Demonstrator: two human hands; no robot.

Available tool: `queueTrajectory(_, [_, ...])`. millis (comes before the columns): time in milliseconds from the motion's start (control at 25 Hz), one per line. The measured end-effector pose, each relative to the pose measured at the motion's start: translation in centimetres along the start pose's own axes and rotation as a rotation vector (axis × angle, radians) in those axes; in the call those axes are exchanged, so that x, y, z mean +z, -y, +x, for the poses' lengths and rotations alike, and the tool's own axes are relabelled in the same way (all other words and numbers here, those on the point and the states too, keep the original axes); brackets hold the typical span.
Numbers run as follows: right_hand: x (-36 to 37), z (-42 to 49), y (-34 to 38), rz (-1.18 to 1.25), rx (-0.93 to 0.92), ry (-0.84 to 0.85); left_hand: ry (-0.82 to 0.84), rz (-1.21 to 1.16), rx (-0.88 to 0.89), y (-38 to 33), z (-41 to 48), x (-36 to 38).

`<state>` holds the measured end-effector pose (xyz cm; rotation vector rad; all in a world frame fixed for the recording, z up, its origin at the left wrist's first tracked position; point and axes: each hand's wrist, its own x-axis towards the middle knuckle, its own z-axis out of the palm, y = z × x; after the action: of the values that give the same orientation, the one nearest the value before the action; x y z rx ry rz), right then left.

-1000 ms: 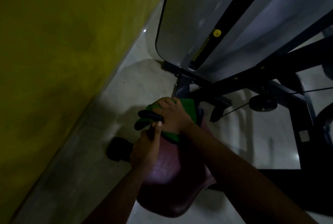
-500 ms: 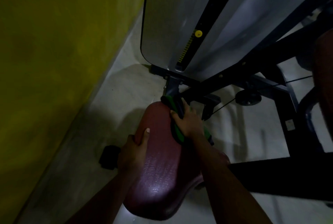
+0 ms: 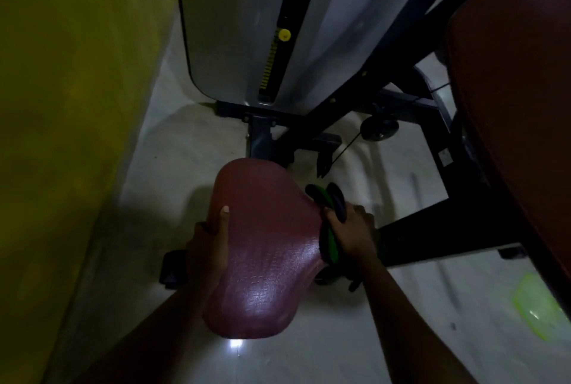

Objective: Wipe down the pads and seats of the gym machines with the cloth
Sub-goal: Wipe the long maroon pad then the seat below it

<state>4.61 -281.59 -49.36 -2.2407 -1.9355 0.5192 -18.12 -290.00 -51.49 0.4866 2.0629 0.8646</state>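
Observation:
A maroon padded seat of a gym machine fills the lower middle of the head view. My left hand grips its left edge, thumb lying on the top surface. My right hand holds a green and black cloth bunched against the seat's right edge. A second maroon pad rises at the upper right.
The machine's grey weight-stack shroud with a yellow pin stands ahead. Black frame bars run right of the seat. A yellow wall closes the left side. A lime-green object lies on the pale floor at right.
My right hand has dragged the cloth from the seat's far tip, across its top, down to the right edge. My left hand kept its hold on the left edge.

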Motion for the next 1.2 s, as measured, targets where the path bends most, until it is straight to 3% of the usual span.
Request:
queueTrajectory(80, [0.8, -1.9, -0.1, 0.221, 0.230, -0.112, -0.005, 0.002, 0.000, 0.1, 0.1, 0.0])
queueTrajectory(200, [2.3, -4.3, 2.3, 0.403, 0.612, -0.151, -0.020, -0.001, -0.010, 0.1, -0.1, -0.1])
queueTrajectory(280, [3.1, -5.7, 4.4, 0.512, 0.688, -0.191, -0.016, -0.020, -0.016, 0.1, 0.2, -0.2])
queueTrajectory(480, [5.8, -11.5, 8.2, 0.302, 0.525, -0.165, 0.023, -0.039, -0.029, 0.4, 0.7, -0.4])
queueTrajectory(720, [7.0, -18.8, 9.9, 0.012, 0.375, -0.047, 0.264, -0.066, -0.048, 1.7, -0.2, -2.6])
queueTrajectory(920, [2.1, -24.6, 11.1, 0.200, 0.202, -0.012, 0.393, -0.034, 0.012, 3.1, -6.5, -7.6])
queueTrajectory(1120, [-5.8, -30.8, 11.3, 0.498, 0.293, -0.135, 0.587, -0.091, 0.135, 0.2, -15.5, -12.2])
queueTrajectory(1200, [-8.3, -33.8, 10.3, 0.614, 0.335, -0.221, 0.672, -0.119, 0.260, -2.3, -20.9, -15.0])
